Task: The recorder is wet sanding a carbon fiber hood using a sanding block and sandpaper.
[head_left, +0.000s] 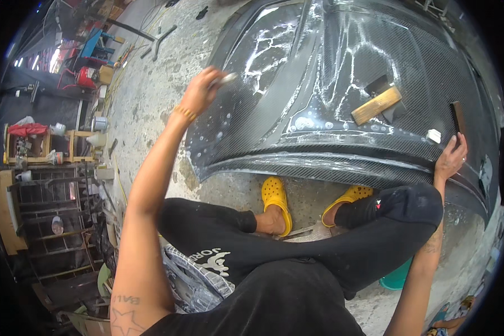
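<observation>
A black carbon-fibre car hood (414, 67) with white smears and wet droplets lies before me. My left hand (203, 88), blurred by motion, is raised over its left side, fingers closed on a small whitish piece (227, 79) whose kind I cannot make out. My right hand (451, 158) rests on the hood's right near edge, fingers stretched out and apart. Just beyond its fingertips is a narrow dark brown block (458, 116). Beside that hand sits a small white block (433, 135). Toward the middle, a wooden block (377, 105) lies over dark sheets (395, 114), perhaps sandpaper.
My feet in yellow clogs (274, 193) are close to the hood's near edge. A green tub (396, 276) stands by my right leg. At left are wooden shelving (81, 147) with cans, a red machine (86, 77) and a metal stand (157, 42) on the concrete floor.
</observation>
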Demonstrator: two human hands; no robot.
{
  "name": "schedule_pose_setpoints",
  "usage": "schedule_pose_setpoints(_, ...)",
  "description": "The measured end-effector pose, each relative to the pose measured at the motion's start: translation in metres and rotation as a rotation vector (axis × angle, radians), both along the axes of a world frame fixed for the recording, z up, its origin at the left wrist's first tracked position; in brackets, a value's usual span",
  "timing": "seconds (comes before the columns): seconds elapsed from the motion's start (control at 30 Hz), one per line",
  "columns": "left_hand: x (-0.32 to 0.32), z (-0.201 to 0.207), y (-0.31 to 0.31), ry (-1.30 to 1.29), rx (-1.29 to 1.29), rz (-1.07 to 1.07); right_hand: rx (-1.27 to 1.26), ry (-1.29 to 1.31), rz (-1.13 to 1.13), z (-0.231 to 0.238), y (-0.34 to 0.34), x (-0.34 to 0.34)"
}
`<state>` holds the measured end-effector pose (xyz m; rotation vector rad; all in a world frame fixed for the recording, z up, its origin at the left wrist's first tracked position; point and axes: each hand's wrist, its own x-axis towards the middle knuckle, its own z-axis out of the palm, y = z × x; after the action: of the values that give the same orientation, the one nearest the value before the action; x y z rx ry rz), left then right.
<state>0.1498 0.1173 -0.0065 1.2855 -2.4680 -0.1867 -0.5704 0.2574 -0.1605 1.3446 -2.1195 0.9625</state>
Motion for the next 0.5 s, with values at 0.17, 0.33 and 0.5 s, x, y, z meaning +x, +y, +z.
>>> schedule_pose_setpoints(0.17,-0.104,-0.036,-0.164,-0.024,-0.121,-0.063,-0.043,-0.056,0.053,0.009,-0.001,0.022)
schedule_pose_setpoints(0.33,-0.162,-0.056,-0.229,-0.133,-0.076,0.11,-0.038,-0.048,0.063,0.014,0.002,0.028)
schedule_pose_setpoints(0.5,-0.142,-0.065,-0.174,0.067,-0.081,-0.053,-0.025,-0.089,0.089,0.01,0.001,0.014)
